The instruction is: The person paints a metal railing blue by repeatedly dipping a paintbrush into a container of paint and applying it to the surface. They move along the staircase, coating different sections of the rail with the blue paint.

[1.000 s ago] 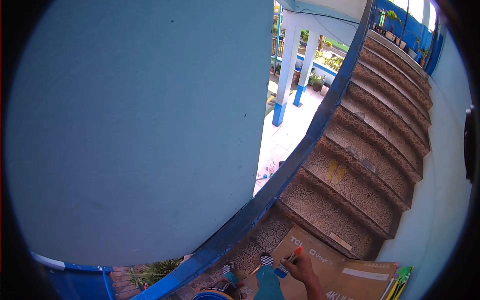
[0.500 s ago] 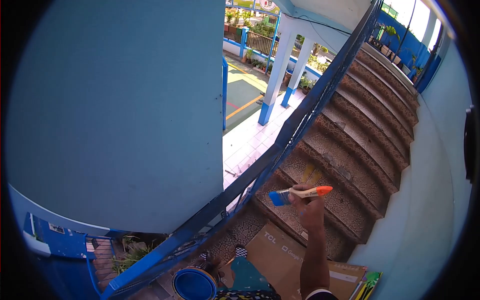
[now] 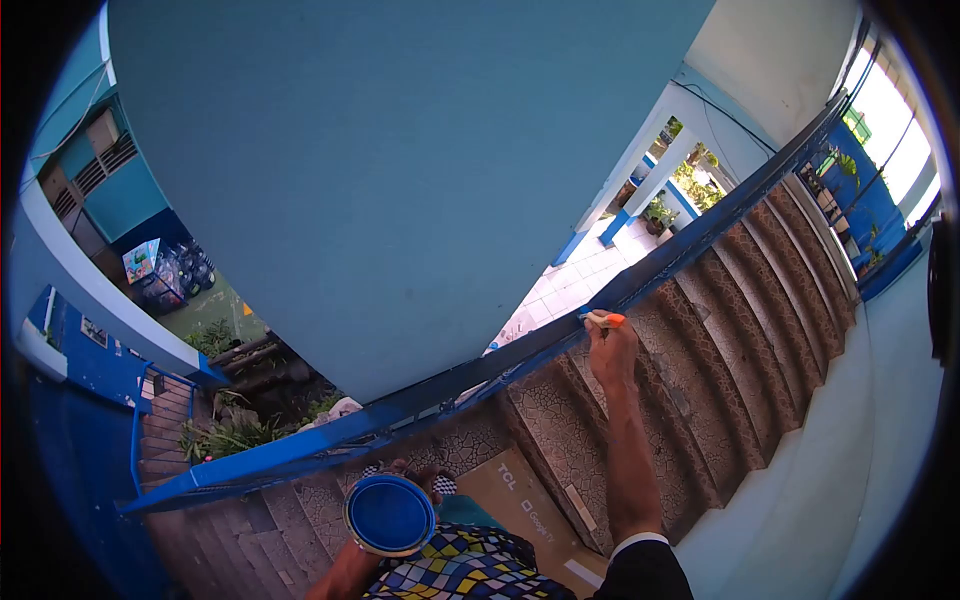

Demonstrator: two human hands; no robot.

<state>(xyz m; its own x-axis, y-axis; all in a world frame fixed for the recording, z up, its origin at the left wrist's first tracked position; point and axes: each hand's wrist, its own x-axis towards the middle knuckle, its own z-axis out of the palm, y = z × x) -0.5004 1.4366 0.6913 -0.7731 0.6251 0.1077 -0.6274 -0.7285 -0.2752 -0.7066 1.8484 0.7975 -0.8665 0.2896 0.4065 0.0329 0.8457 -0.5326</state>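
A paintbrush [image 3: 608, 320] with an orange-tipped wooden handle is held in my right hand [image 3: 612, 348], its blue bristle end at the dark blue railing [image 3: 520, 352]. Whether the bristles press on the rail is hard to tell. Low in the view, a round can of blue paint [image 3: 390, 514] stands upright in front of my body. My left hand [image 3: 400, 470] is around the far side of the can, partly hidden by it, with the forearm passing below.
Brown patterned stairs [image 3: 700, 370] curve up to the right beside a pale wall [image 3: 820, 450]. Flat cardboard [image 3: 520, 500] lies on the steps near my legs. A big blue-grey wall [image 3: 380, 180] rises beyond the railing. Plants [image 3: 240, 430] grow below at left.
My right hand has moved the brush up and away to the railing. The view has turned left, and my left forearm now shows beside the can.
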